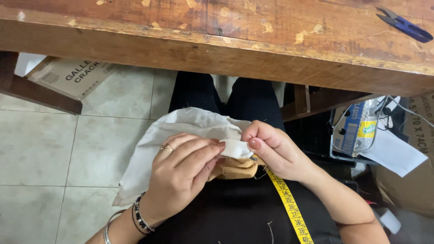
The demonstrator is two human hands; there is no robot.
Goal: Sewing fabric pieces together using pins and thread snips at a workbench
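Left hand (181,174): fingers pinched shut on white cloth (181,131) over the lap. Right hand (273,149): thumb and forefinger closed on the same cloth's folded corner. Cloth ran lengthwise from lower left to upper right; tan fabric (235,169) beneath. Yellow tape measure (289,205) trailed downward. Blue snips (404,25) lay on the wooden counter (226,36).
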